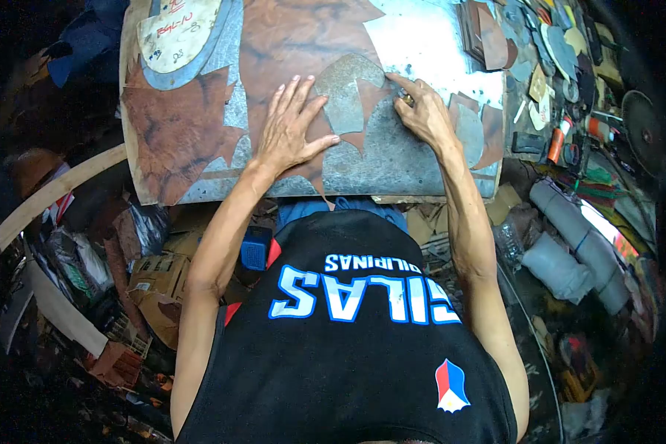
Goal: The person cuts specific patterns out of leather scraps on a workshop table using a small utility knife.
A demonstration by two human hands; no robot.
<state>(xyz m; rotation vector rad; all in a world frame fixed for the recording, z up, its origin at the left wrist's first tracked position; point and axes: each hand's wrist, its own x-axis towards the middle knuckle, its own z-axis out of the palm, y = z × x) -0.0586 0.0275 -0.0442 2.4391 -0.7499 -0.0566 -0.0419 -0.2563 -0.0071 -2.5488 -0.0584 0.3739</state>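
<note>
My left hand [296,127] lies flat with its fingers spread over a sheet of brown leather [303,33] on the metal-topped table. Its thumb and fingertips press on a curved grey pattern piece [340,92] that rests on the leather. At that pattern's right edge, my right hand [426,112] is closed, its index finger stretched toward the edge. A small brassy bit shows between its fingers, but the rest of what it holds is hidden. Right of this hand lie cut brown leather pieces and a grey rounded piece [469,135].
A ragged brown leather piece [174,137] and a marked white pattern [177,33] lie at the left. Stacked leather pieces [488,37] stand at the upper right. Beyond are many patterns and an orange-labelled container [559,140]. Cardboard [155,277] and plastic-wrapped bundles [559,266] crowd the floor.
</note>
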